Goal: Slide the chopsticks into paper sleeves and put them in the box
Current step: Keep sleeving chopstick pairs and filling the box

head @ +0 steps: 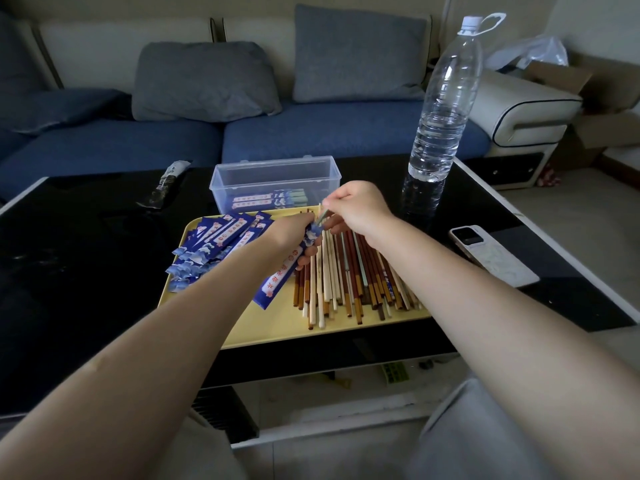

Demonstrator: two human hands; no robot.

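A yellow tray [277,327] sits on a black glass table [86,271] and serves as the reference point. Left of the tray and farther back, a crumpled clear wrapper [165,183] lies on the table. On the tray's left part lies a pile of blue paper sleeves [214,247]. Over the tray's middle, the person's left hand [294,233] grips one blue sleeve [282,271], fingers curled round its upper end. Just behind the tray stands a clear plastic box [275,183] with sleeved pairs inside. The right hand [356,206] pinches a pale chopstick pair [322,216] at the sleeve's mouth. Loose chopsticks [349,278] cover the tray's right part. Behind and right of the tray stands a water bottle [446,102]; right of the tray lies a white phone [491,254].
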